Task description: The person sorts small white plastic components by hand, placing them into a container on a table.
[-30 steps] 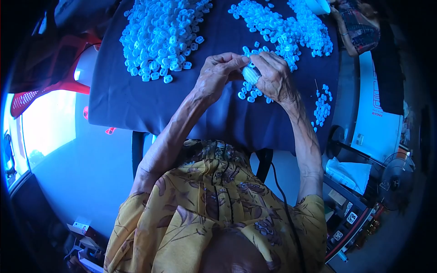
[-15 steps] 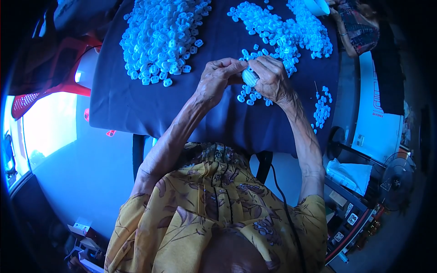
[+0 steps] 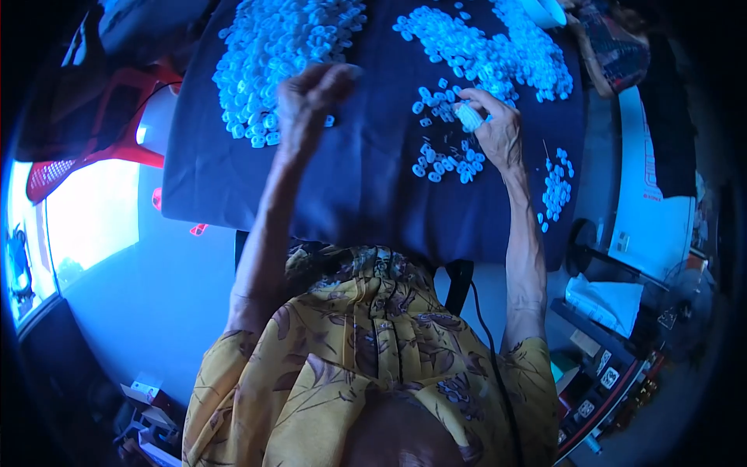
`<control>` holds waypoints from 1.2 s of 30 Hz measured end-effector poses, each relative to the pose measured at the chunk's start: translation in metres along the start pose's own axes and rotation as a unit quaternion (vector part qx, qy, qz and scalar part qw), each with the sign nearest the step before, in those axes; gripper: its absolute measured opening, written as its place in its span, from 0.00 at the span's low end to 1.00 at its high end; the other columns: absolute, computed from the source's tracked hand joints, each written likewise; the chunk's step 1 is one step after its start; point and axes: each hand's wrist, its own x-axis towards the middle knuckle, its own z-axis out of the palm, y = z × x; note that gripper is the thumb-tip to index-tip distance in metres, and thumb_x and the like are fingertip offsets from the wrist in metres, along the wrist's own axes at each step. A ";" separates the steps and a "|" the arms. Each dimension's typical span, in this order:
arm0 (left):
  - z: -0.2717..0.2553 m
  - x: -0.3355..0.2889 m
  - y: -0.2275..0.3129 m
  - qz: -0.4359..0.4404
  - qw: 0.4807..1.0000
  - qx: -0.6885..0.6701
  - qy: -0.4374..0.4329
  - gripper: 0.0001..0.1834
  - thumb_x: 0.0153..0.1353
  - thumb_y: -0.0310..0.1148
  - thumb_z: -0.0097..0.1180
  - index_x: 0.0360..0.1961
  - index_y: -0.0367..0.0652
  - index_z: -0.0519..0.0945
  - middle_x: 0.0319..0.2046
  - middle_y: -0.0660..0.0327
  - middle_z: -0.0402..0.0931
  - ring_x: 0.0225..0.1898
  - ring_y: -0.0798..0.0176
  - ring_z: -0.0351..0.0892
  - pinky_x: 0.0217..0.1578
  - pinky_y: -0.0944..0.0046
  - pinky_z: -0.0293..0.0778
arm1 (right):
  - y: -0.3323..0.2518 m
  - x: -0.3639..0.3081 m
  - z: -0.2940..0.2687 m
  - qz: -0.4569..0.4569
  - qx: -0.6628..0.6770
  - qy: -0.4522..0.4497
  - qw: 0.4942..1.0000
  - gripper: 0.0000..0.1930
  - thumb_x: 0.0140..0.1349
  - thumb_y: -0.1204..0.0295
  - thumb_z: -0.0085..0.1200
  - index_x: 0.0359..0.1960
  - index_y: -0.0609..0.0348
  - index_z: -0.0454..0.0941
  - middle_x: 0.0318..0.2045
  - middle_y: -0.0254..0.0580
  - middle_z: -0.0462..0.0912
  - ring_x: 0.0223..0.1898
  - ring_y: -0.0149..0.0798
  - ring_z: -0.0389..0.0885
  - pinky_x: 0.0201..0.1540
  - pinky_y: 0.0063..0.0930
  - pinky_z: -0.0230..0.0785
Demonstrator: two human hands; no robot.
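My right hand [image 3: 499, 134] is closed around a small white ribbed bundle [image 3: 469, 117], pinched between thumb and fingers. Beneath and beside it lie loose small white oval pieces [image 3: 445, 163] with holes. My left hand [image 3: 310, 97], smeared by motion, is raised in front of a large heap of pale pieces [image 3: 261, 78] at the far left. Its fingers look curled and pressed together; whatever they hold, if anything, cannot be made out. Part of that heap is hidden behind this hand.
Another heap of white pieces [image 3: 498, 58] spreads over the dark tablecloth [image 3: 373, 156] at the far right. A smaller group [image 3: 555, 191] lies near the right edge. Another person's arm [image 3: 595, 70] reaches in beside a white bowl [image 3: 545, 12]. A red chair [image 3: 117, 140] stands left.
My hands, together over the bundle before, have parted. The left has swung left and away toward the large heap; the right has shifted slightly right, keeping the bundle.
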 end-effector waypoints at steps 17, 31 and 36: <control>-0.026 0.003 0.012 0.217 0.894 0.386 0.065 0.07 0.50 0.32 0.56 0.30 0.43 0.79 0.28 0.58 0.78 0.27 0.62 0.79 0.28 0.67 0.72 | 0.017 -0.007 0.051 -0.057 -0.102 -0.088 0.989 0.06 0.48 0.76 0.52 0.29 0.61 0.75 0.28 0.47 0.78 0.31 0.47 0.77 0.31 0.34 0.70; 0.058 -0.028 -0.006 -0.203 0.953 -0.159 -0.161 0.13 0.53 0.37 0.55 0.32 0.35 0.77 0.26 0.58 0.77 0.27 0.66 0.77 0.31 0.68 0.73 | -0.031 -0.010 0.021 -0.170 0.055 0.041 0.983 0.10 0.42 0.84 0.52 0.30 0.61 0.75 0.26 0.43 0.78 0.28 0.42 0.77 0.30 0.31 0.68; 0.047 -0.026 -0.014 -0.181 0.961 -0.154 -0.141 0.12 0.54 0.36 0.54 0.33 0.37 0.76 0.28 0.59 0.77 0.28 0.67 0.77 0.33 0.68 0.72 | 0.001 -0.016 0.031 -0.040 0.040 -0.024 0.998 0.05 0.47 0.79 0.51 0.28 0.63 0.75 0.25 0.45 0.77 0.28 0.44 0.77 0.31 0.30 0.69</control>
